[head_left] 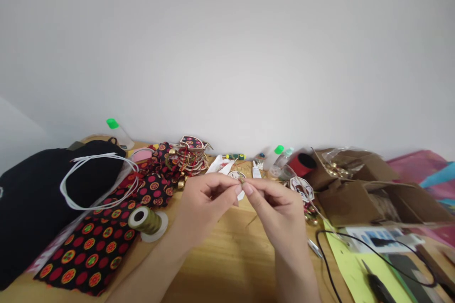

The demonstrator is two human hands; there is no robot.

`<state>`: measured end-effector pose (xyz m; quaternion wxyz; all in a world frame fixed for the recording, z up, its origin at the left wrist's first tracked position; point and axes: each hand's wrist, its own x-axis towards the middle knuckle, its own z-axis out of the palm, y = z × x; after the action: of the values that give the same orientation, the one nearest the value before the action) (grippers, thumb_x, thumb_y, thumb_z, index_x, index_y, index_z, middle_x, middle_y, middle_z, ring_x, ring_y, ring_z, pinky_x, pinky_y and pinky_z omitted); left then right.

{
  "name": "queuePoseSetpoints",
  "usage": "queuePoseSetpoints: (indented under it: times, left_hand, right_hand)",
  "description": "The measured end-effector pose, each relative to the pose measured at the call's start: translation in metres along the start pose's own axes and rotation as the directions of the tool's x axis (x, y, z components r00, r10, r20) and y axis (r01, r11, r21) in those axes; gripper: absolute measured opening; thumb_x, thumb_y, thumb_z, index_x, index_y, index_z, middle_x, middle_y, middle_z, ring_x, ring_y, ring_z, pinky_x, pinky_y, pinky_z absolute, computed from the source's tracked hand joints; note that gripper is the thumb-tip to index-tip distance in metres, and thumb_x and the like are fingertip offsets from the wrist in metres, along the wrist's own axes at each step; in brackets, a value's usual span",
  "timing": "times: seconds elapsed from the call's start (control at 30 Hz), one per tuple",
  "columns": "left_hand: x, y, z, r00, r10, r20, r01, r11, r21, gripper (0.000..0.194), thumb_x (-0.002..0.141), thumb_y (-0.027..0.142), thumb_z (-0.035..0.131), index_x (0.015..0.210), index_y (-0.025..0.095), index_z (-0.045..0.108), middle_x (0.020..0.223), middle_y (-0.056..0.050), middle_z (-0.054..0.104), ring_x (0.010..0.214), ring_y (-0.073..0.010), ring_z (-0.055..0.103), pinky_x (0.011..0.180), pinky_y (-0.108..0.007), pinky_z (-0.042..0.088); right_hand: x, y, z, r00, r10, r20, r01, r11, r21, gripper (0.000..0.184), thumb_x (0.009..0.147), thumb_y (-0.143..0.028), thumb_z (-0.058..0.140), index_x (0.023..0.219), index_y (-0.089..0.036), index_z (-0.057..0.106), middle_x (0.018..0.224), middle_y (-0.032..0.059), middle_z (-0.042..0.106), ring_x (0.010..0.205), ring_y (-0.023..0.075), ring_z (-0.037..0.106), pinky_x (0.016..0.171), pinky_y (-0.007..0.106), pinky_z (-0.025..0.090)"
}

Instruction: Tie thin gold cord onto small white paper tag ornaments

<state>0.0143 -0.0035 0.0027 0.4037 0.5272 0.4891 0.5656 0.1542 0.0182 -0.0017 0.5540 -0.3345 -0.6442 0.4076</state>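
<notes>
My left hand (209, 201) and my right hand (275, 206) meet above the middle of the table, each pinching with thumb and forefinger. Between the fingertips shows a tiny gold-brown piece (242, 180), too small to name. Just behind the fingers lie a white paper piece (221, 165) and a round pale disc (236, 176), partly hidden. A thin strand (252, 220) shows on the wood below the right hand. Left of my left hand stands a spool of olive thread (148, 222).
Patterned black-and-red fabric (92, 251) and a white cord coil (73, 189) lie at left. A heap of corded ornaments (192, 158) is behind. Cardboard boxes (348, 201), a black cable (322, 246) and a black-handled pointed tool (378, 286) are at right.
</notes>
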Motion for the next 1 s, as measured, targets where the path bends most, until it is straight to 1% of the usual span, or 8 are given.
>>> queuePoseSetpoints:
  times: [0.17, 0.3, 0.43, 0.57, 0.73, 0.87, 0.93, 1.0]
  left_hand:
    - [-0.003, 0.000, 0.000, 0.996, 0.058, -0.072, -0.053, 0.997, 0.060, 0.016, 0.075, 0.019, 0.065, 0.060, 0.015, 0.068, 0.055, 0.000, 0.064, 0.052, -0.0097, 0.052, 0.049, -0.018, 0.040]
    - [-0.002, -0.001, 0.001, 0.997, 0.051, -0.056, -0.049, 0.998, 0.033, 0.017, 0.076, 0.020, 0.066, 0.060, 0.015, 0.067, 0.055, 0.000, 0.064, 0.051, -0.0090, 0.051, 0.048, -0.018, 0.039]
    - [0.000, -0.002, 0.002, 1.000, 0.006, -0.015, -0.007, 0.999, -0.032, 0.020, 0.080, 0.024, 0.065, 0.062, 0.015, 0.065, 0.053, 0.002, 0.061, 0.043, -0.0058, 0.042, 0.041, -0.017, 0.031]
    - [0.002, -0.005, 0.003, 0.998, -0.057, 0.027, 0.061, 0.980, -0.189, 0.025, 0.084, 0.033, 0.063, 0.067, 0.016, 0.057, 0.055, 0.002, 0.064, 0.040, -0.0051, 0.044, 0.041, -0.016, 0.033]
    - [0.005, -0.006, 0.004, 0.983, -0.152, 0.099, 0.180, 0.888, -0.424, 0.036, 0.083, 0.046, 0.064, 0.068, 0.018, 0.047, 0.051, 0.003, 0.061, 0.036, -0.0048, 0.042, 0.037, -0.015, 0.028]
    - [0.004, -0.005, 0.002, 0.946, -0.202, 0.253, 0.308, 0.801, -0.514, 0.040, 0.080, 0.049, 0.067, 0.067, 0.018, 0.046, 0.055, 0.002, 0.062, 0.037, -0.0050, 0.044, 0.038, -0.016, 0.027]
    - [0.004, -0.005, 0.002, 0.938, -0.181, 0.296, 0.318, 0.790, -0.524, 0.040, 0.080, 0.049, 0.067, 0.067, 0.017, 0.047, 0.060, 0.002, 0.063, 0.039, -0.0050, 0.046, 0.040, -0.017, 0.027]
    - [0.003, -0.006, 0.001, 0.944, -0.162, 0.286, 0.296, 0.796, -0.528, 0.039, 0.080, 0.047, 0.068, 0.066, 0.016, 0.049, 0.063, 0.003, 0.059, 0.043, -0.0047, 0.045, 0.043, -0.018, 0.028]
  right_hand:
    - [-0.002, -0.001, 0.005, 0.999, 0.012, -0.040, -0.012, 1.000, -0.006, 0.013, 0.081, -0.014, 0.067, 0.078, -0.022, 0.077, 0.060, -0.0011, 0.071, 0.050, 0.0103, 0.057, 0.048, 0.019, 0.045]
    - [-0.002, 0.002, 0.007, 0.996, 0.083, -0.044, -0.081, 0.995, 0.061, 0.012, 0.085, -0.020, 0.065, 0.075, -0.020, 0.072, 0.056, -0.0026, 0.063, 0.049, 0.0080, 0.048, 0.046, 0.018, 0.038]
    - [0.001, 0.007, 0.006, 0.989, 0.145, -0.015, -0.139, 0.969, 0.203, 0.016, 0.086, -0.025, 0.065, 0.071, -0.018, 0.065, 0.052, -0.0056, 0.051, 0.046, 0.0064, 0.039, 0.043, 0.017, 0.032]
    - [0.002, 0.010, 0.004, 0.983, 0.183, 0.003, -0.176, 0.945, 0.277, 0.019, 0.086, -0.030, 0.065, 0.072, -0.018, 0.064, 0.051, -0.0071, 0.044, 0.045, 0.0061, 0.033, 0.044, 0.018, 0.029]
    - [0.002, 0.011, 0.005, 0.980, 0.196, -0.020, -0.184, 0.945, 0.271, 0.022, 0.084, -0.033, 0.068, 0.070, -0.018, 0.063, 0.052, -0.0071, 0.044, 0.047, 0.0062, 0.032, 0.044, 0.018, 0.028]
    - [0.003, 0.013, 0.006, 0.975, 0.220, -0.005, -0.208, 0.930, 0.302, 0.024, 0.085, -0.036, 0.067, 0.070, -0.017, 0.063, 0.052, -0.0065, 0.047, 0.046, 0.0060, 0.036, 0.045, 0.018, 0.029]
    - [0.004, 0.014, 0.005, 0.972, 0.233, -0.001, -0.221, 0.921, 0.321, 0.025, 0.085, -0.036, 0.067, 0.070, -0.017, 0.063, 0.052, -0.0059, 0.050, 0.048, 0.0064, 0.041, 0.046, 0.018, 0.031]
    - [0.004, 0.014, 0.004, 0.969, 0.247, 0.007, -0.235, 0.911, 0.339, 0.025, 0.085, -0.036, 0.068, 0.070, -0.017, 0.062, 0.053, -0.0050, 0.053, 0.050, 0.0068, 0.045, 0.048, 0.018, 0.032]
